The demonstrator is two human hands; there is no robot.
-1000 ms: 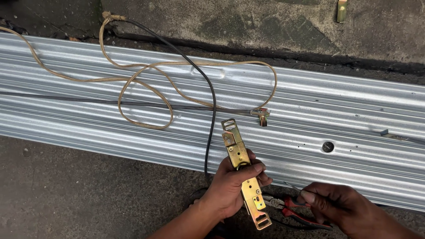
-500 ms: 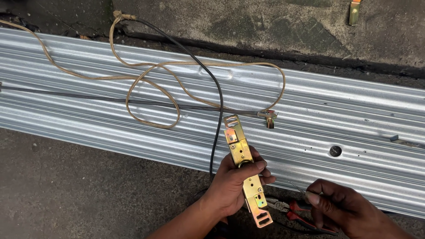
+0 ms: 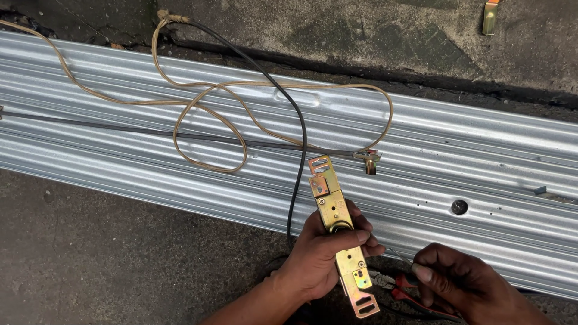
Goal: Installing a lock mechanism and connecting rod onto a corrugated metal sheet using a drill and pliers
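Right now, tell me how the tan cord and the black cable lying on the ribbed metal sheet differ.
The tan cord is light brown and lies in several wide loops; the black cable is dark and makes one plain curve. The tan cord ends at a small brass-coloured fitting on the ribbed metal sheet; the black cable runs down towards the left hand. Both start together at the knot at the top and cross the sheet.
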